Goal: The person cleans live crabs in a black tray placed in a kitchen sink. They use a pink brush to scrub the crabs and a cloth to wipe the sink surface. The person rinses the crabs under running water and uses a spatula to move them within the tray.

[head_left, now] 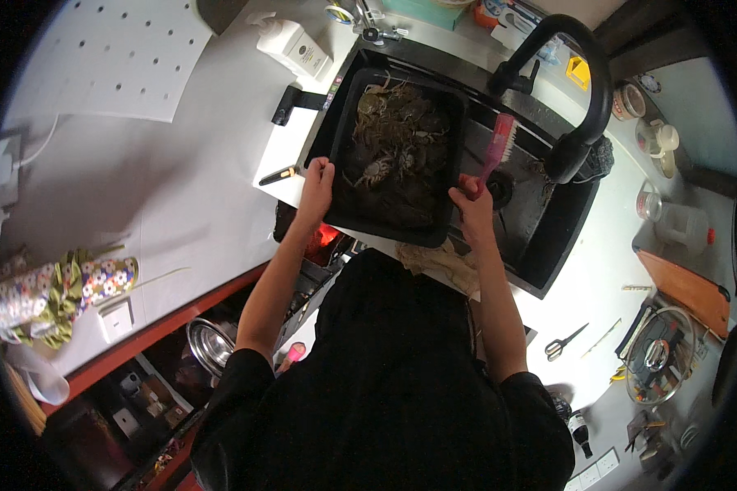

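Observation:
A black rectangular tray (460, 132) lies over the left part of a dark sink (543, 245), with several crabs (399, 135) and dark water in it. My left hand (318, 187) grips its left rim. At its lower right edge, my right hand (474, 205) holds a pink scrubbing brush (497, 144) by the handle, bristles facing right; its thumb and fingers are by the tray's rim, and whether they grip the rim too is hard to tell. The brush head is above the sink basin.
A black faucet (596, 92) arches over the sink's right side. On the white counter are a pump bottle (295, 49), an orange-black utility knife (277, 176) and scissors (565, 342). A beige cloth (436, 261) hangs at the sink's front edge.

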Demonstrator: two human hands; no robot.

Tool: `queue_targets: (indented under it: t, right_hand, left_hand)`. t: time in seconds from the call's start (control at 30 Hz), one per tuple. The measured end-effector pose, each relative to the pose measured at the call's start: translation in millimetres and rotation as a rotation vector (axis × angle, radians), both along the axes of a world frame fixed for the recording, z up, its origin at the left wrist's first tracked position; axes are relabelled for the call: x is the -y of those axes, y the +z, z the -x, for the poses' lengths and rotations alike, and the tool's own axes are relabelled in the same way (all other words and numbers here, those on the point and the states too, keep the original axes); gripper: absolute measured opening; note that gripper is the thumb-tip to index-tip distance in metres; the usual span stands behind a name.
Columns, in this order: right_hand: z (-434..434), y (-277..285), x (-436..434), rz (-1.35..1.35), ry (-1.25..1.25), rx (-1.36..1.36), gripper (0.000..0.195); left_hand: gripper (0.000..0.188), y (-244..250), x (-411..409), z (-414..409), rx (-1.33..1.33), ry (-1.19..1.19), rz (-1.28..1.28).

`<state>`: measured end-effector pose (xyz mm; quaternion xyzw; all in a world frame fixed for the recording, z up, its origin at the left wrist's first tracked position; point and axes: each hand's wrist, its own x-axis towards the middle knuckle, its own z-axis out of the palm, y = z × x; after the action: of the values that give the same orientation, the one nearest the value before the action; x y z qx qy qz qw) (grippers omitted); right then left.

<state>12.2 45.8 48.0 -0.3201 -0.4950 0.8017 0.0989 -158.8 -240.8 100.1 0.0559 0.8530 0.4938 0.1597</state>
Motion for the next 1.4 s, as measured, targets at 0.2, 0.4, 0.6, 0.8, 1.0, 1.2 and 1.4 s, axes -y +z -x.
queue_targets:
  t: [0.2,0.4,0.6,0.8,1.0,1.2,1.4]
  right_hand:
    - [-31,17,-28,-0.064,0.092,0.006,0.036]
    - [-60,18,-56,-0.186,0.129,0.043,0.026]
    - [-103,44,-89,-0.689,0.38,0.3,0.02]
    - [-115,119,-84,-1.049,0.382,0.094,0.029]
    - [-44,146,-72,-1.418,0.543,0.195,0.029]
    - [43,108,-66,-1.596,0.617,0.264,0.021]
    - [60,136,-61,-1.504,0.815,0.296,0.025]
  left_hand:
    - [0.027,-17,-13,-75,0.044,0.13,-0.063]
    - [0.032,-35,-39,-109,-0.135,0.099,0.054]
    - [0.033,-33,-52,-131,-0.287,0.104,0.073]
    - [0.034,-50,-38,-147,-0.316,0.166,-0.002]
    - [0.032,-53,-32,-154,-0.344,0.19,-0.046]
    - [0.028,-47,-43,-160,-0.309,0.233,-0.101]
    - [0.026,-46,-40,-161,-0.261,0.284,-0.153]
